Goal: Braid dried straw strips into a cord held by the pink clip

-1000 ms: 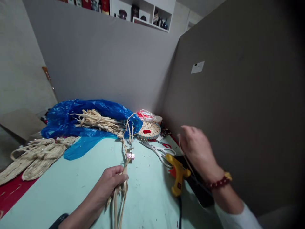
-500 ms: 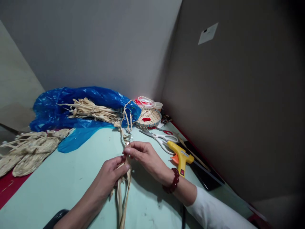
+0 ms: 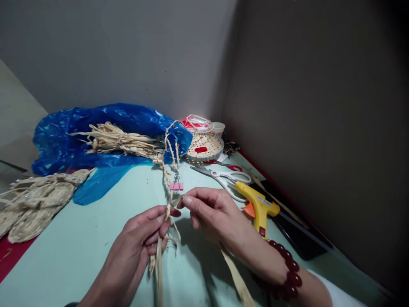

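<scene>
A plaited straw cord (image 3: 166, 170) runs from a bundle of dry straw strips (image 3: 121, 143) towards me over the pale green table (image 3: 79, 251). A pink binder clip (image 3: 176, 186) is clamped on it. My left hand (image 3: 143, 232) pinches the cord just below the clip, with loose strands hanging beneath the fingers. My right hand (image 3: 212, 213) pinches one flat strand (image 3: 238, 281) beside the left fingertips; that strand trails off under the wrist, which wears a dark red bead bracelet.
A blue plastic bag (image 3: 96, 128) lies at the back under the straw. Woven straw pieces (image 3: 35, 202) sit at the left. White scissors (image 3: 223, 179), a yellow glue gun (image 3: 260, 207) and a small woven tray (image 3: 204, 147) lie to the right, near the grey partition.
My right hand came back from the right side of the table to the cord and now pinches a strand beside my left hand. The view has tilted down.
</scene>
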A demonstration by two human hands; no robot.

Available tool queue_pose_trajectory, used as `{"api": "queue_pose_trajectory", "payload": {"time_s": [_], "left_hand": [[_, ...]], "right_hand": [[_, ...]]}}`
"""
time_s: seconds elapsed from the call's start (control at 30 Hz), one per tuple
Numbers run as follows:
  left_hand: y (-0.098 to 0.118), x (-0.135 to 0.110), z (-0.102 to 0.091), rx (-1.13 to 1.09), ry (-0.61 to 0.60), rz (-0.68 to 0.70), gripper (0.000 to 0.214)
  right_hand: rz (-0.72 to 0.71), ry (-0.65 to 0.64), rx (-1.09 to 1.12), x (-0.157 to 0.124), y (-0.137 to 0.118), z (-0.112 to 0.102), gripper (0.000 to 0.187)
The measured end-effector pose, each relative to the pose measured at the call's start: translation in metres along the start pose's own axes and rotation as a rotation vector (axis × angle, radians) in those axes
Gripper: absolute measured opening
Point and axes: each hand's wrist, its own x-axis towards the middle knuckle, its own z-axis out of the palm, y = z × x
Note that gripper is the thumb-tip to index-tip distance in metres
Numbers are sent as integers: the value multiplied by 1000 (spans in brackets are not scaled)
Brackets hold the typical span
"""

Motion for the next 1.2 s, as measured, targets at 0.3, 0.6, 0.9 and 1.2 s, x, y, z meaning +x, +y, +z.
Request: {"api": "queue_pose_trajectory", "payload": {"time_s": [0.3, 0.6, 0.9, 1.2], "left_hand": [[2, -3, 7, -70, -77, 23, 21], [1, -2, 2, -61, -130, 53, 15], [3, -2, 4, -62, -55, 23, 17], [1, 4, 3, 157, -50, 106, 24]], "right_hand": [[-232, 141, -647, -13, 10, 20, 19], [-288, -5, -794, -21, 15, 29, 10], [48, 22, -4, -10, 8, 19, 12], [127, 41, 264, -6, 12, 26, 14]]}}
